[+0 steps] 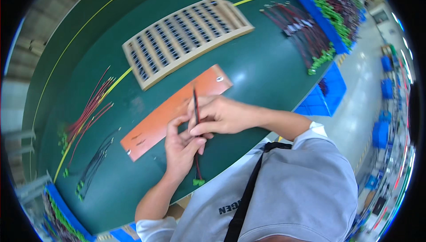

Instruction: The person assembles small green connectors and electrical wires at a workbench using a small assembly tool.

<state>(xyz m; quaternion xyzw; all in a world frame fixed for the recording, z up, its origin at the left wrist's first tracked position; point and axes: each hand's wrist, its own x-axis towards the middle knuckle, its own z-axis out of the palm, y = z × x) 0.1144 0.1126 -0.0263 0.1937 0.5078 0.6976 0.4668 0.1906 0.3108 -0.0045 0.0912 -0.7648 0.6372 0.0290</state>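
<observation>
Both hands are closed on a red and black wire lead (198,165) above the orange board. Its green connector (199,182) hangs below my left hand (181,148), close to the table's near edge. My right hand (222,115) pinches the upper part of the lead, just above the left one. A dark tip of the lead sticks up past my right fingers; whether another small part is on it cannot be made out. Under the hands lies the long orange board (166,113), with a few dark marks or bits near its left end.
Beyond the board stands a wooden tray (191,60) with rows of small black parts. Red wires (91,106) and black wires (98,157) with green connectors lie left. Finished-looking leads (301,31) lie far right, beside a full blue bin (326,18). Another blue bin (66,211) is lower left.
</observation>
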